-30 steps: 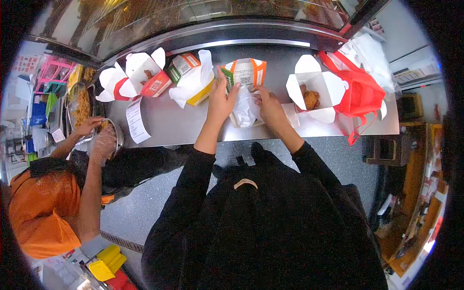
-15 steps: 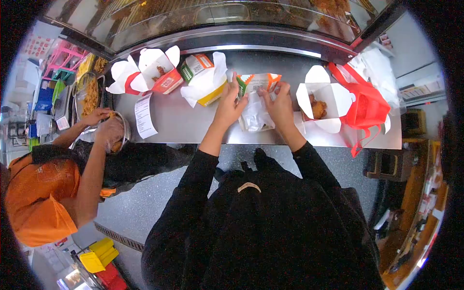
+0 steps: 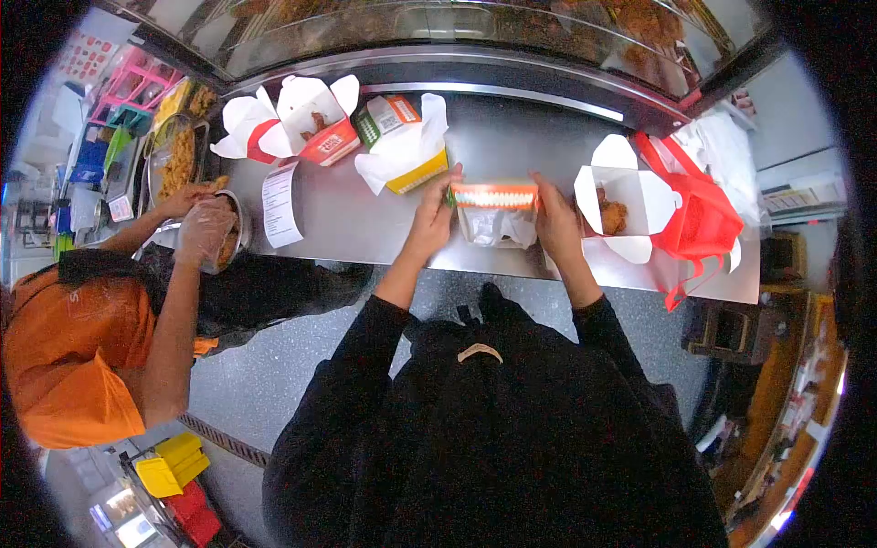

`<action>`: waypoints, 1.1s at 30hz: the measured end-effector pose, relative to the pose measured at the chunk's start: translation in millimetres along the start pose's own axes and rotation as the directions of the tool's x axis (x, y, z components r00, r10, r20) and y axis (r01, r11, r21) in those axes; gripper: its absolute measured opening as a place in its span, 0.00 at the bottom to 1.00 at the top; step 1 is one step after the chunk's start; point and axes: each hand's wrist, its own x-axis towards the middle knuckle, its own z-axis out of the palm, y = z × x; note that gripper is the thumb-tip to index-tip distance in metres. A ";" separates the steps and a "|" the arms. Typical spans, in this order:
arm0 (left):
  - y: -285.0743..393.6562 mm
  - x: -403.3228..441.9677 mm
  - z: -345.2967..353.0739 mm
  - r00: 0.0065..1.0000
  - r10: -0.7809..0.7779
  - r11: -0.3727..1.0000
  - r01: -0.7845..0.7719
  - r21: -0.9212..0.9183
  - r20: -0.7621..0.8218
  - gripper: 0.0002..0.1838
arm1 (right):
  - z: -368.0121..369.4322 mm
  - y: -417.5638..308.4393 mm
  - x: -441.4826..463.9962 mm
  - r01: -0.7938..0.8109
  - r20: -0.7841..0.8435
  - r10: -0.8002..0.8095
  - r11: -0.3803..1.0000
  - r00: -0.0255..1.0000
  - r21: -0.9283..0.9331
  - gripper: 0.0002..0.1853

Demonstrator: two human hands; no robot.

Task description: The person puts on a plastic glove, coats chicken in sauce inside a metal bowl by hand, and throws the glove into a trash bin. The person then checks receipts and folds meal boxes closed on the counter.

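Observation:
My left hand (image 3: 429, 222) grips the left side of a small carton (image 3: 496, 197) with an orange and white band, and my right hand (image 3: 557, 222) grips its right side. Clear or whitish plastic shows at the carton's front. Left of it lies a yellow box lined with white paper (image 3: 408, 146), with a green and orange carton (image 3: 388, 119) behind. To the right, an open white box (image 3: 630, 196) holds fried pieces (image 3: 613, 216), beside a red bag (image 3: 699, 215).
Open red and white boxes (image 3: 315, 119) and a receipt (image 3: 281, 205) lie on the steel counter (image 3: 333, 215). A glass display case (image 3: 438, 46) stands behind. At the left, a co-worker in orange (image 3: 78, 338) handles a bowl (image 3: 239, 233) near a food tray (image 3: 174, 160).
The carton's orange-banded top has come down toward me over the plastic, and my hands have moved apart to its two sides. The view has shifted, so the counter items appear farther right.

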 end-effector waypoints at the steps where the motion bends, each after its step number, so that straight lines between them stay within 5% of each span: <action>1: -3.7 -8.5 3.4 0.994 -0.108 0.991 0.105 -0.086 -0.027 0.25 | -0.2 0.0 -5.8 0.052 -0.013 -0.053 0.998 0.999 -0.043 0.22; 2: -5.6 -18.9 7.9 0.977 -0.208 0.965 0.197 -0.174 -0.046 0.26 | -1.1 2.2 -12.5 0.107 -0.029 -0.110 0.990 0.994 -0.088 0.21; 4: -17.8 -30.2 13.5 0.974 -0.219 0.952 0.200 -0.234 -0.060 0.27 | -11.9 -6.7 -17.4 -0.149 0.288 0.205 0.967 0.935 -0.206 0.17; 5: -38.8 -34.4 19.9 0.983 -0.154 0.961 0.126 -0.245 -0.098 0.27 | 9.2 27.9 -25.4 0.165 0.081 -0.147 0.930 0.986 -0.328 0.17; 6: -39.9 -35.2 22.1 0.986 -0.122 0.955 0.085 -0.284 -0.114 0.25 | 9.1 27.6 -21.5 0.216 0.135 -0.171 0.842 0.976 -0.494 0.18; 7: -56.6 -37.1 24.1 0.984 -0.161 0.933 0.126 -0.338 -0.078 0.24 | 12.1 36.6 -28.6 0.345 0.100 -0.334 0.848 0.937 -0.403 0.19; 10: -34.2 -36.2 17.3 0.960 -0.278 0.881 0.244 -0.404 -0.027 0.27 | 13.6 34.1 -36.0 0.359 0.173 -0.326 0.907 0.929 -0.219 0.19; 13: -41.2 -42.4 7.6 0.972 -0.235 0.971 0.234 -0.041 -0.029 0.18 | 14.0 36.4 -34.3 0.412 0.268 -0.374 0.905 0.888 -0.103 0.21; 14: -20.1 -41.5 -0.9 0.981 -0.190 0.977 0.185 0.102 0.033 0.21 | 11.3 33.3 -29.9 0.458 0.236 -0.422 0.881 0.875 -0.122 0.21; 17: 1.3 -46.5 -4.7 0.975 -0.172 0.985 0.175 -0.008 0.142 0.33 | 0.3 14.4 -25.9 0.551 0.186 -0.524 0.820 0.831 -0.156 0.20; 20: 30.2 -45.3 -5.6 0.969 -0.225 0.909 0.171 0.379 0.102 0.42 | -0.8 13.9 -27.0 0.569 0.219 -0.533 0.804 0.817 -0.169 0.21; 23: 10.2 -50.5 4.9 1.000 -0.001 0.962 0.008 0.272 -0.025 0.44 | 8.4 19.6 -31.9 0.586 0.207 -0.552 0.788 0.808 -0.189 0.23; 28: -31.6 -56.6 22.4 0.984 -0.114 0.993 0.108 -0.048 -0.137 0.41 | 11.1 16.1 -31.1 0.580 0.215 -0.543 0.794 0.811 -0.182 0.20; 29: -13.0 -51.0 19.0 0.957 -0.259 0.966 0.255 -0.053 -0.129 0.41 | 16.3 21.2 -31.1 0.582 0.233 -0.541 0.797 0.808 -0.164 0.19; 30: 4.8 -43.0 14.0 0.903 -0.412 0.911 0.407 -0.061 -0.123 0.41 | 23.3 28.5 -31.1 0.488 0.248 -0.453 0.867 0.856 -0.101 0.19; 31: -8.9 -45.0 15.9 0.949 -0.274 0.961 0.277 -0.005 -0.153 0.43 | 31.0 37.3 -33.7 0.380 0.280 -0.356 0.924 0.892 -0.038 0.18; 33: -22.3 -45.0 17.8 0.950 -0.278 0.960 0.280 -0.006 -0.140 0.46 | 6.0 -15.0 -17.4 -0.156 0.402 0.083 0.976 0.912 0.154 0.28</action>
